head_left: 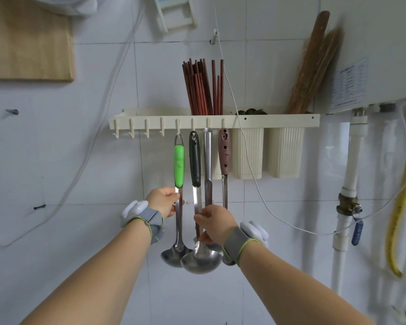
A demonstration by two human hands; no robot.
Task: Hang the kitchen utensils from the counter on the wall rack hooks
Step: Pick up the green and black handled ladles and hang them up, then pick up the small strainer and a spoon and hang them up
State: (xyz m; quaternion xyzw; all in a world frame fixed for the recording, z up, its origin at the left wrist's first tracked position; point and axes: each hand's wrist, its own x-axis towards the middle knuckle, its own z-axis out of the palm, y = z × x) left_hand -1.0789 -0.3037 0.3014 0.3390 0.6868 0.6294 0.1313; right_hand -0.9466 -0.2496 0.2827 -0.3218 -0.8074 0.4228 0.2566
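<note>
A cream wall rack (279,121) carries a row of hooks (131,131) along its left half. Four utensils hang side by side from the right-hand hooks: a green-handled ladle (179,165), a black-handled ladle (194,160), a steel-handled utensil (208,156) and a brown-handled utensil (224,153). My left hand (164,201) grips the steel shaft of the green-handled ladle just below its handle. My right hand (215,222) is closed around the shaft of the black-handled ladle. The lower ends of the two right utensils are hidden behind my right hand.
Several hooks at the rack's left end are bare. Red chopsticks (203,87) stand in a ribbed holder (247,156) on the rack, with a brush (314,66) at its right end. A white cord (251,174) hangs across the rack. Pipes (348,184) and a yellow hose (397,214) run down at right.
</note>
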